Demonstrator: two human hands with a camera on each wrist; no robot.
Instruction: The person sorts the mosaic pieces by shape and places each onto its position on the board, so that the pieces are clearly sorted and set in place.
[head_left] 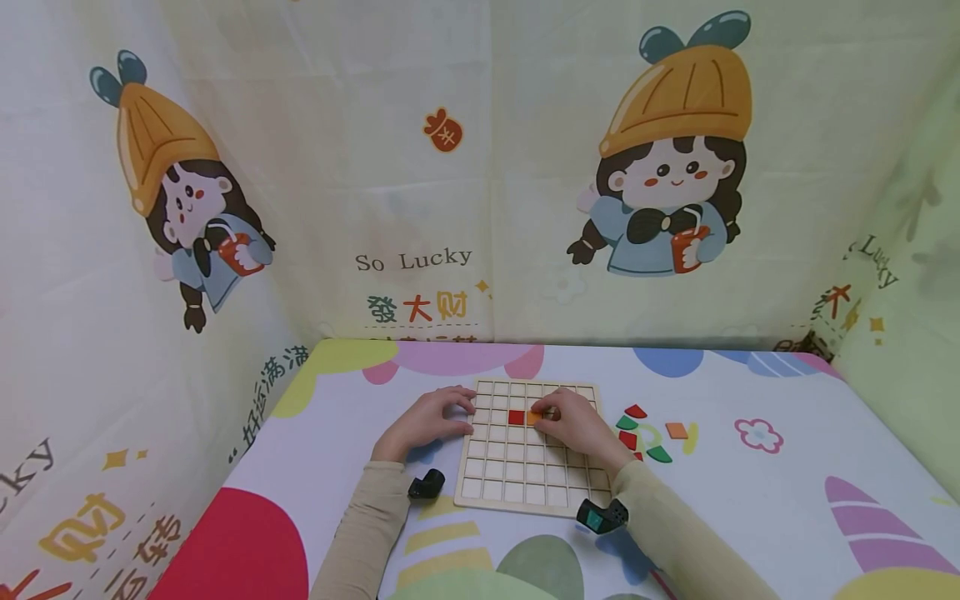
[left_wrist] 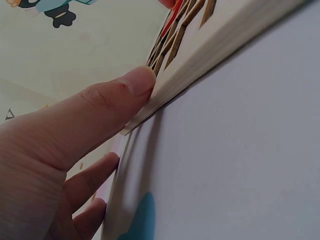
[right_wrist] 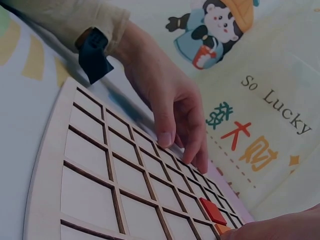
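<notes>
A wooden grid board (head_left: 517, 507) lies on the table between both hands. One red square tile (head_left: 516, 417) sits in a cell of its upper middle part. Directly right of it, my right hand (head_left: 576, 423) pinches an orange square tile (head_left: 532, 418) at the neighbouring cell. In the right wrist view the orange tile (right_wrist: 222, 229) shows beside the red one, partly covered by fingers. My left hand (head_left: 427, 421) rests at the board's left edge, its thumb (left_wrist: 137, 82) touching the side and the other fingers loosely bent.
Right of the board lie loose pieces: an orange square (head_left: 677, 431), a green quarter-round piece (head_left: 659, 454), another green piece (head_left: 627, 422) and several red ones (head_left: 636, 411). The tablecloth (head_left: 720, 508) carries printed shapes. A printed curtain (head_left: 525, 208) stands behind and at both sides.
</notes>
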